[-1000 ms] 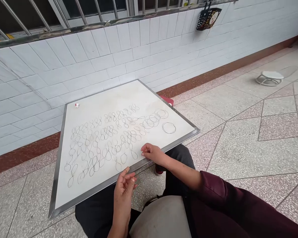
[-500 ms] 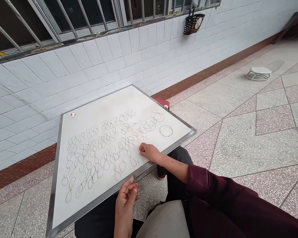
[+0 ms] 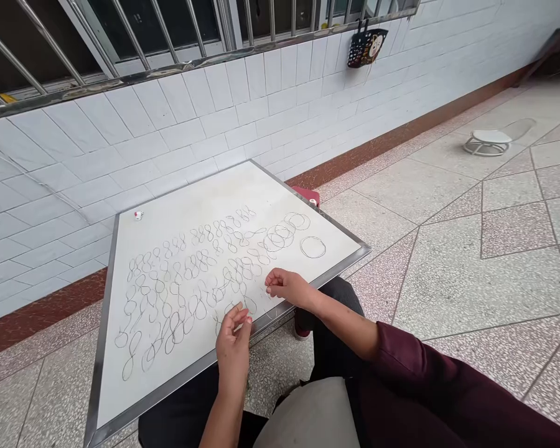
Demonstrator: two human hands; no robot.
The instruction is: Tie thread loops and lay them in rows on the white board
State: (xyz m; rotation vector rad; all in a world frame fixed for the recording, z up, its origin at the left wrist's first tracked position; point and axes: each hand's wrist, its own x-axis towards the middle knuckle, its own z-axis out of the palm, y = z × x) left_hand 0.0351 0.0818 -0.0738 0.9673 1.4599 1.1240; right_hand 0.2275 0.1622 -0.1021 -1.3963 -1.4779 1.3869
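Observation:
A white board with a metal rim (image 3: 326, 274) bears rows of thin wire loops, many twisted into figure eights (image 3: 131, 356). My right hand (image 3: 287, 287) is over the board near its front edge, thumb and index finger pinched at a thin wire (image 3: 271, 311) that hangs toward the rim. To its left, my left hand (image 3: 234, 333) hovers over the front rim, fingers curled and thumb near the fingertips; whatever it may hold is too fine to make out. A single round loop (image 3: 312, 247) lies at the right, beside several overlapping round loops (image 3: 279, 238).
A small red and white object (image 3: 139, 215) sits at the board's far left corner. Behind the board is a tiled wall (image 3: 168, 143) with a barred window. A black basket (image 3: 366, 48) hangs there. A red item (image 3: 307, 195) shows behind the board; a low white stool (image 3: 490, 140) stands farther right.
My left hand has moved up and forward, from below the front rim to over the board's edge. My right hand has shifted slightly right, and a thin wire now shows below it.

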